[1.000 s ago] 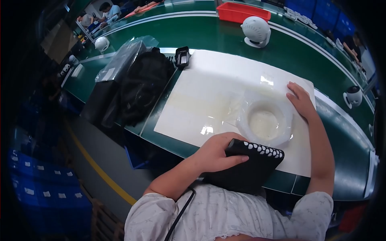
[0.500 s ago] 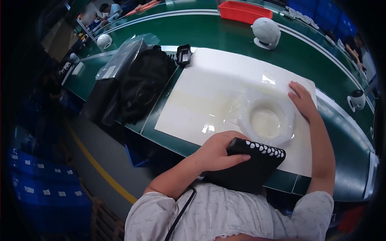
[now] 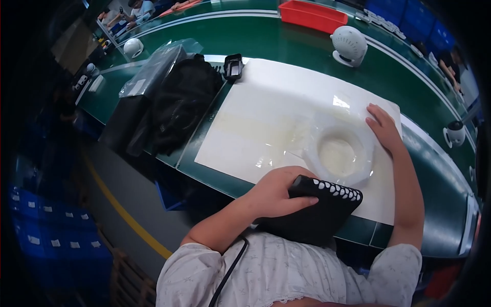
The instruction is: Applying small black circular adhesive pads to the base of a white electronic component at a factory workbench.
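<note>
My left hand (image 3: 279, 192) is wrapped round a flat black slab-like object (image 3: 317, 212), the thumb lying across its near face. A double row of small white oval pieces runs along the slab's upper edge. The slab is held upright before my body, over the table's near edge. My right hand (image 3: 384, 130) rests with stretched fingers on the right edge of a large white board (image 3: 245, 123). Between my hands, a thick translucent white ring (image 3: 365, 156) with a wide round opening lies on the board, loose clear film at its left side.
Left of the board lie a black cloth bag (image 3: 186, 102) and a plastic-wrapped box (image 3: 153, 71). A small black frame-like holder (image 3: 233, 67) stands at the board's far corner. Beyond are a white rounded device (image 3: 349, 46) and a red tray (image 3: 312, 16). Other people sit farther off.
The white rounded device beyond the board has shifted right along the green surface. The whole view has moved slightly; both hands keep their places.
</note>
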Motion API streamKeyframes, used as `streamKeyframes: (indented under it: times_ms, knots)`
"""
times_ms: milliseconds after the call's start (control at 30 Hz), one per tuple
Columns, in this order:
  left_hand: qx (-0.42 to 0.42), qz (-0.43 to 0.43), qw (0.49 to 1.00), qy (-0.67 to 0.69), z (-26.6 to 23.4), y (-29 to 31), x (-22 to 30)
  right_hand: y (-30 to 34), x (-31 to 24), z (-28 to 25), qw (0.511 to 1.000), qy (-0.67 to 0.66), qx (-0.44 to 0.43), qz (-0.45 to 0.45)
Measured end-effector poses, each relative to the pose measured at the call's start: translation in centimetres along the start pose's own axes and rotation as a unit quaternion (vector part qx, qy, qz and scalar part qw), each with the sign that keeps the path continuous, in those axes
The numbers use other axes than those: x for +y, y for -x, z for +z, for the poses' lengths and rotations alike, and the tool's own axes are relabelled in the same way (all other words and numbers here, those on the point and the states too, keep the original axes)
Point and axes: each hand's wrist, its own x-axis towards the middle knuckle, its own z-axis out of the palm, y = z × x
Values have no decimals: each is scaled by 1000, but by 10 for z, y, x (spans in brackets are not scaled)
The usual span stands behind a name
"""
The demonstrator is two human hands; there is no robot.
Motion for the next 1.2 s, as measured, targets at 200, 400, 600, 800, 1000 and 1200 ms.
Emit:
streamKeyframes:
  times_ms: [200,400,600,800,1000,1200]
  knots:
    - [10,-4,1000,-12,2,2,-1,1,0,0,1000,15,-1,0]
    - [8,33,999,-32,1,2,4,2,2,1,1000,28,2,7]
    - [11,40,998,-40,4,1,3,7,3,2,998,67,14,-4]
    - [7,57,997,-56,1,-2,5,6,-16,-2,998,45,38,10]
    - [-11,66,996,-67,-4,-2,4,-41,-13,25,999,5,5,-40]
    - [-54,99,993,-24,-5,-5,0,-137,39,43,991,82,92,46]
